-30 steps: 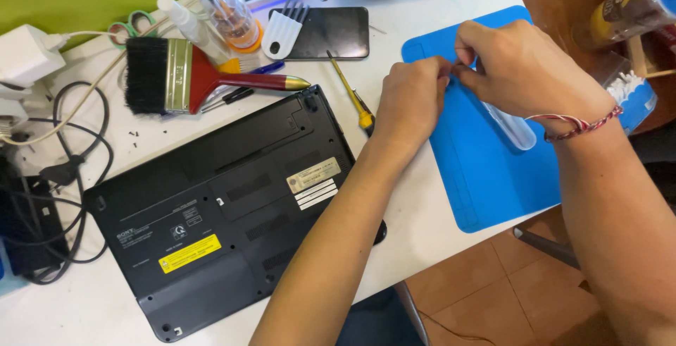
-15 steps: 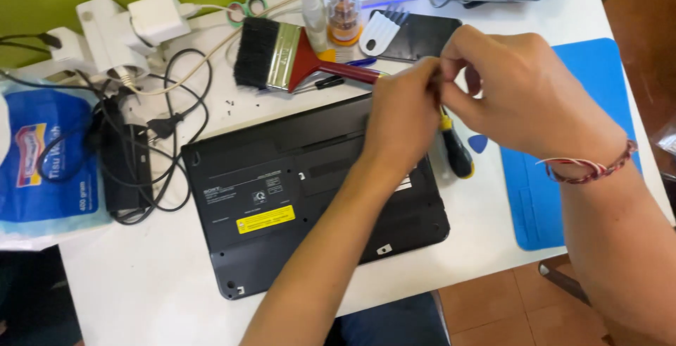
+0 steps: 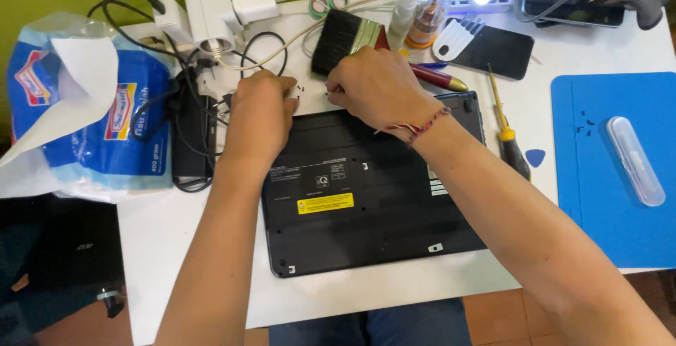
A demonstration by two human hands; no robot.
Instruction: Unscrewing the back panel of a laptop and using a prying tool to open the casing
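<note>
While the laptop (image 3: 373, 191) lies bottom-up mid-bench, left hand (image 3: 259, 117) and right hand (image 3: 377, 91) pinch at its far edge; what they hold is hidden.

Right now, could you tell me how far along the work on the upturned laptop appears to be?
Done: the black laptop lies underside up, and small dark screws sit on the blue mat. In hand: the left hand and right hand work at its far edge. Left: the bottom cover looks to be in place; the screwdriver lies beside it.

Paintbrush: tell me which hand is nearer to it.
Right. The right hand lies just below the paintbrush, almost touching its bristles; the left hand sits farther off, down to its left.
</note>
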